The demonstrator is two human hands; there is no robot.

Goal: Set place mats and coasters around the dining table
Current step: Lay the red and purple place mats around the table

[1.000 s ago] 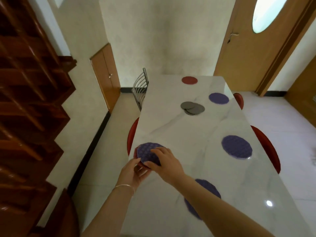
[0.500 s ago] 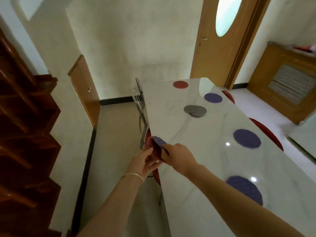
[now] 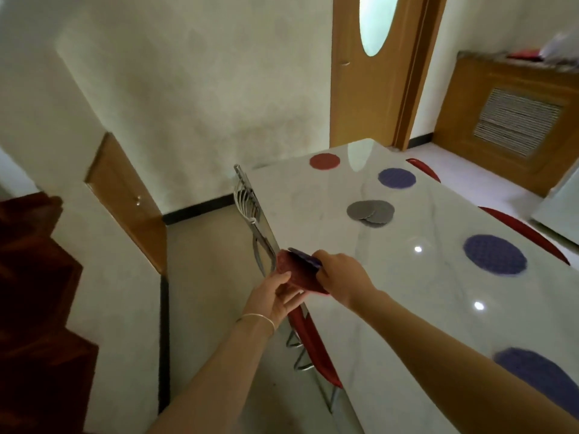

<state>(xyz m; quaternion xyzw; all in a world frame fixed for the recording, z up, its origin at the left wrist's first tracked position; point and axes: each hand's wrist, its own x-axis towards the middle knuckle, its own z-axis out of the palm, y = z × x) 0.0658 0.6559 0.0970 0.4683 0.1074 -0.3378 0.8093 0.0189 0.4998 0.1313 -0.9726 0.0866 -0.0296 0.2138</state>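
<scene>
At the left edge of the white marble dining table (image 3: 313, 214), both my hands hold a small stack of round mats: a red mat (image 3: 297, 272) with a purple mat (image 3: 305, 257) on top. My left hand (image 3: 275, 297) supports the stack from below. My right hand (image 3: 340, 277) pinches it from the right. Along the table's right side lie three purple mats: the far one (image 3: 396, 177), the middle one (image 3: 494, 254) and the near one (image 3: 537, 375). A red mat (image 3: 324, 161) lies at the far end. Grey coasters (image 3: 370, 212) are piled near the middle.
Red chairs with metal frames are tucked along the left side (image 3: 313, 339) and the right side (image 3: 520, 230). A metal chair back (image 3: 246, 198) stands at the far left corner. A wooden door (image 3: 369, 73), a wooden cabinet (image 3: 513, 117) and dark stairs (image 3: 34, 292) surround the table.
The mat stack has lifted off the table edge and tilted, showing its red underside. My view has swung to the right, and the hands stay together on the stack.
</scene>
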